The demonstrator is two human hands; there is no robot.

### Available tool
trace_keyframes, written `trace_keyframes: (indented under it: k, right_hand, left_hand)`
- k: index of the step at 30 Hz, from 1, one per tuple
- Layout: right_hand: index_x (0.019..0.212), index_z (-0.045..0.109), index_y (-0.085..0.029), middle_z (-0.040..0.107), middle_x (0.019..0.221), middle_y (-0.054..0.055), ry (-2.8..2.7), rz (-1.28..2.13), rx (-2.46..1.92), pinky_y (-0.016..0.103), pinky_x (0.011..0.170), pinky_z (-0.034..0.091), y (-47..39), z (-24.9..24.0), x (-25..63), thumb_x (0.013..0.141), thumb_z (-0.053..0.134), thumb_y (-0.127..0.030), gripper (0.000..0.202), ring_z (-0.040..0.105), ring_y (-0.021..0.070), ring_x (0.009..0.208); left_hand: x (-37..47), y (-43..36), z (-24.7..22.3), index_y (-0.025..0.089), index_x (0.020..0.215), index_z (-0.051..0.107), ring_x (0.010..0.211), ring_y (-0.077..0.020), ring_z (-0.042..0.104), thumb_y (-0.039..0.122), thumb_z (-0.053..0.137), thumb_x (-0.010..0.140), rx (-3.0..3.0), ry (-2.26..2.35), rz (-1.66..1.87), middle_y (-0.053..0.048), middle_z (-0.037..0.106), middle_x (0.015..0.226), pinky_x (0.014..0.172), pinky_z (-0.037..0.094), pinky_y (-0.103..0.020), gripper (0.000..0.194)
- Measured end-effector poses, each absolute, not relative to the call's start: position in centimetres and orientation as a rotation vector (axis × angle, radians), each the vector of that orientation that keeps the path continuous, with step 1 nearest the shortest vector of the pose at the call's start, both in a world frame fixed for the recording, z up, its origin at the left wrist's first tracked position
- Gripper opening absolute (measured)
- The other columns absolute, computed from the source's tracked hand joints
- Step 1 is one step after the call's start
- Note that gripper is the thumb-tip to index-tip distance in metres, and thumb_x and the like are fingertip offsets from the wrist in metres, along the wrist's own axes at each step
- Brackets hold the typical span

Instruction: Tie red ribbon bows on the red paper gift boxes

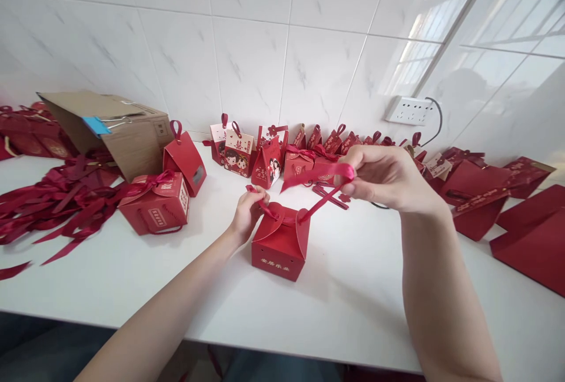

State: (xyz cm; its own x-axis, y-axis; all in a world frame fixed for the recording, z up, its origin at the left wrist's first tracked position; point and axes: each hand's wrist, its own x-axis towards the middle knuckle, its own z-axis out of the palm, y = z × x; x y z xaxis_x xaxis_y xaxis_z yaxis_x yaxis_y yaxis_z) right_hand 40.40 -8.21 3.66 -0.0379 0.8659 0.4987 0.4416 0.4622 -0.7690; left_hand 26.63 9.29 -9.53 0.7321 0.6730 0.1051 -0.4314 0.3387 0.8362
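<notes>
A red gift box (279,246) with gold lettering on its front stands on the white table in front of me. Its curved top flaps are folded together, and a dark red ribbon (324,199) threads through them. At the box's left side, my left hand (251,211) pinches one end of the ribbon. Higher up and to the right, my right hand (379,179) grips the other end, pulled taut from the box, with a loose tail hanging to the left of the fingers.
Loose red ribbons (66,199) lie heaped on the left. Behind them stands a cardboard box (132,140) with a binder clip. A ribboned red box (154,205) sits nearby. Small decorated boxes (238,152) line the wall. Flat red cartons (481,199) lie right, below a power strip (408,111).
</notes>
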Motion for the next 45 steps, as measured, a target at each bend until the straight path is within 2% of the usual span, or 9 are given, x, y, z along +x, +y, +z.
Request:
trace_keyframes:
  k: [7, 11, 16, 23, 25, 30, 37, 42, 45]
  right_hand:
    - [0.068, 0.054, -0.019, 0.045, 0.056, -0.004, -1.564, 0.313, -1.047, 0.021, 0.04, 0.034, -8.0, 3.6, 40.3, 0.074, 0.073, -0.026, 0.021, 0.039, 0.0075, 0.046]
    - [0.071, 0.054, -0.022, 0.041, 0.057, -0.005, -1.55, 0.243, -0.931, 0.025, 0.045, 0.035, -7.9, 3.5, 40.8, 0.076, 0.071, -0.031, 0.02, 0.038, 0.0095, 0.048]
    - [0.071, 0.052, -0.027, 0.043, 0.068, -0.002, -1.552, 0.186, -0.879, 0.029, 0.054, 0.039, -7.9, 3.8, 41.2, 0.076, 0.068, -0.04, 0.021, 0.045, 0.0145, 0.062]
    - [0.059, 0.049, -0.026, 0.044, 0.076, 0.0, -1.232, 0.182, -0.778, 0.031, 0.061, 0.04, -8.7, 4.8, 40.3, 0.064, 0.075, -0.047, 0.034, 0.047, 0.0164, 0.07]
    - [0.058, 0.049, -0.026, 0.041, 0.071, -0.001, -1.245, 0.176, -0.783, 0.03, 0.059, 0.037, -8.9, 5.0, 40.4, 0.066, 0.073, -0.049, 0.034, 0.045, 0.0144, 0.063]
    - [0.061, 0.051, -0.029, 0.025, 0.057, -0.005, -1.347, 0.099, -0.913, 0.031, 0.055, 0.035, -9.1, 5.3, 40.3, 0.068, 0.064, -0.062, 0.036, 0.027, 0.0102, 0.045]
    - [0.059, 0.063, -0.035, 0.022, 0.052, -0.006, -1.429, 0.29, -0.75, 0.028, 0.052, 0.036, -9.4, 5.7, 40.0, 0.071, 0.07, -0.051, 0.021, 0.027, 0.0067, 0.039]
    - [0.064, 0.067, -0.04, 0.011, 0.046, -0.007, -1.58, 0.268, -0.664, 0.025, 0.04, 0.032, -9.5, 6.2, 40.0, 0.081, 0.057, -0.051, 0.023, 0.015, 0.006, 0.031]
    - [0.067, 0.066, -0.039, 0.016, 0.043, -0.007, -1.673, 0.319, -0.655, 0.025, 0.04, 0.035, -9.6, 6.4, 40.3, 0.084, 0.055, -0.05, 0.023, 0.019, 0.0061, 0.03]
  left_hand:
    - [26.5, 9.4, -9.7, 0.017, 0.056, 0.047, 0.054, -0.0096, 0.039, 0.022, 0.057, 0.064, 1.083, 0.237, 0.741, 0.003, 0.043, 0.057, 0.052, 0.032, -0.022, 0.014]
    - [26.5, 9.3, -9.5, 0.017, 0.06, 0.053, 0.05, -0.0096, 0.039, 0.024, 0.057, 0.062, 1.097, 0.285, 0.732, 0.003, 0.044, 0.053, 0.05, 0.031, -0.023, 0.008]
    - [26.6, 9.2, -9.3, 0.016, 0.063, 0.055, 0.048, -0.0102, 0.04, 0.025, 0.055, 0.06, 1.088, 0.321, 0.729, 0.002, 0.045, 0.054, 0.049, 0.032, -0.023, 0.009]
    - [26.8, 9.6, -9.6, 0.015, 0.061, 0.057, 0.047, -0.0088, 0.04, 0.022, 0.054, 0.06, 1.092, 0.394, 0.751, 0.003, 0.042, 0.052, 0.045, 0.031, -0.02, 0.007]
    - [26.9, 9.6, -9.6, 0.015, 0.059, 0.059, 0.046, -0.0087, 0.039, 0.025, 0.055, 0.062, 1.097, 0.422, 0.754, 0.003, 0.042, 0.051, 0.044, 0.031, -0.02, 0.011]
    - [26.8, 9.5, -9.4, 0.014, 0.058, 0.061, 0.044, -0.008, 0.039, 0.028, 0.056, 0.066, 1.101, 0.452, 0.757, 0.003, 0.043, 0.051, 0.043, 0.03, -0.02, 0.017]
    - [26.9, 9.6, -9.6, 0.016, 0.059, 0.06, 0.046, -0.0094, 0.044, 0.033, 0.054, 0.068, 1.098, 0.464, 0.724, 0.002, 0.047, 0.052, 0.047, 0.036, -0.021, 0.02]
    - [27.0, 9.5, -9.8, 0.015, 0.059, 0.06, 0.047, -0.011, 0.048, 0.035, 0.055, 0.069, 1.098, 0.478, 0.689, 0.001, 0.05, 0.052, 0.049, 0.039, -0.023, 0.022]
    - [27.0, 9.6, -9.7, 0.015, 0.057, 0.059, 0.047, -0.0107, 0.049, 0.034, 0.055, 0.068, 1.079, 0.5, 0.7, 0.001, 0.051, 0.054, 0.049, 0.039, -0.023, 0.023]
